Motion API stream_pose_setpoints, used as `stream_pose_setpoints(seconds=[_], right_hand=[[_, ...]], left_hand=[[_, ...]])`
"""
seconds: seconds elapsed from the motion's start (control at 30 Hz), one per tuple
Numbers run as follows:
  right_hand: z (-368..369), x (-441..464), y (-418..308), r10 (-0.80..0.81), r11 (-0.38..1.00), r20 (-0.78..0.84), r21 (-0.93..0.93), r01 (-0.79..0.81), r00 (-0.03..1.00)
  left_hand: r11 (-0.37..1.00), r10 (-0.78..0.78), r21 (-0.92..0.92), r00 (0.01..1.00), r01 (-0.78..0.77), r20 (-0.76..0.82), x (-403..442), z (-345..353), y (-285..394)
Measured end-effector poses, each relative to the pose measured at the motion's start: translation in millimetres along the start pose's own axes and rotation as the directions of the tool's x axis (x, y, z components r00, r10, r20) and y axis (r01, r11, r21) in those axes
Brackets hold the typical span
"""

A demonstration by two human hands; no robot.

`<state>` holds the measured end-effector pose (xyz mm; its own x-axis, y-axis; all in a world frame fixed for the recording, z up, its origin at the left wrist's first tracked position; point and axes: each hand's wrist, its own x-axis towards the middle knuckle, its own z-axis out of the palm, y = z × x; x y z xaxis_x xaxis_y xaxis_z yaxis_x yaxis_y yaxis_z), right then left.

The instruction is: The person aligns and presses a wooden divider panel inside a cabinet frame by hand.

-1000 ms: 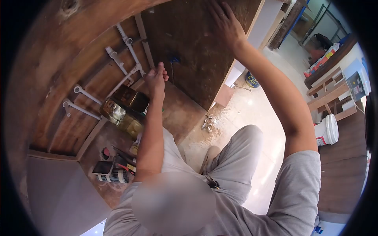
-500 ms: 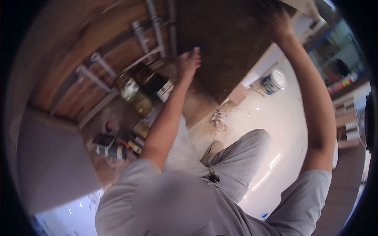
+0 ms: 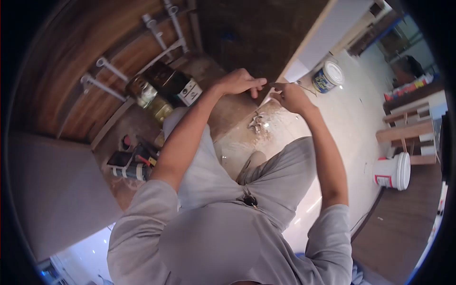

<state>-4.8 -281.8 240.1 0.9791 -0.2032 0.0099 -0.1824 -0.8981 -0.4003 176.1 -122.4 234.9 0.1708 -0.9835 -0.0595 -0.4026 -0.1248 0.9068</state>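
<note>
My left hand (image 3: 241,82) is closed in front of the dark wooden panel (image 3: 247,38), its fingers pointing to the right. Close beside it, near the panel's lower front corner, my right hand (image 3: 290,97) has its fingers drawn together. Anything small between the fingers of either hand is too tiny to make out. A pile of scraps and dust (image 3: 258,122) lies on the floor just below the hands.
Metal cans (image 3: 142,91) stand at the left beside white pipes (image 3: 114,69). Tools (image 3: 128,171) lie on the boards at lower left. A paint can (image 3: 327,77), a white bucket (image 3: 393,172) and a wooden frame (image 3: 403,133) are to the right.
My right hand has come down from high on the panel to its lower corner. My left hand has moved right, and the two are now close together.
</note>
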Motion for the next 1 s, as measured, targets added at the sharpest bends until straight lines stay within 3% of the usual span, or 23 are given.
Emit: stream_pose_setpoints(seconds=[0.03,0.1,0.13,0.23,0.27,0.37,0.5,0.63,0.73,1.0], right_hand=[[8.5,-0.6,14.0,0.059,0.998,-0.007,-0.012,-0.059,0.998],[31.8,-5.9,43.1,0.147,0.978,-0.078,0.162,-0.133,0.986],[42.7,-11.2,56.0,0.152,0.979,-0.09,0.15,-0.138,0.984],[36.3,-21.0,59.3,0.182,0.971,0.004,0.157,-0.18,0.983],[32.1,-21.5,56.3,0.191,0.966,0.059,0.164,-0.198,0.98],[31.2,-16.8,54.1,0.183,0.966,0.003,0.187,-0.18,0.983],[19.7,-24.5,43.8,0.207,0.95,0.129,0.211,-0.231,0.97],[28.0,-22.0,59.4,0.202,0.977,0.201,0.027,-0.212,0.958],[17.1,-18.5,50.7,0.249,0.955,0.237,0.102,-0.279,0.939],[22.5,-16.2,51.9,0.236,0.959,0.244,0.098,-0.266,0.941]], left_hand=[[0.993,0.102,0.076,0.987,-0.093,-0.122,8.7,6.4,-4.1],[0.933,0.328,0.265,0.879,-0.244,-0.346,28.4,20.4,-30.0],[0.978,0.21,0.102,0.84,-0.184,-0.5,36.4,25.9,-34.9],[0.999,0.041,0.035,0.656,-0.023,-0.753,53.1,35.4,-18.1],[0.999,-0.017,-0.042,0.682,-0.02,-0.731,58.7,37.6,-11.5],[0.943,0.324,0.261,0.387,-0.207,-0.863,81.5,57.5,32.8],[0.877,0.479,0.414,0.4,-0.242,-0.781,124.7,76.2,60.6],[0.905,0.425,0.389,0.425,-0.173,-0.799,132.2,82.1,59.7],[0.879,0.472,0.443,0.456,-0.177,-0.754,126.1,77.3,56.7],[0.842,0.539,0.476,0.416,-0.254,-0.732,116.2,72.9,55.5]])
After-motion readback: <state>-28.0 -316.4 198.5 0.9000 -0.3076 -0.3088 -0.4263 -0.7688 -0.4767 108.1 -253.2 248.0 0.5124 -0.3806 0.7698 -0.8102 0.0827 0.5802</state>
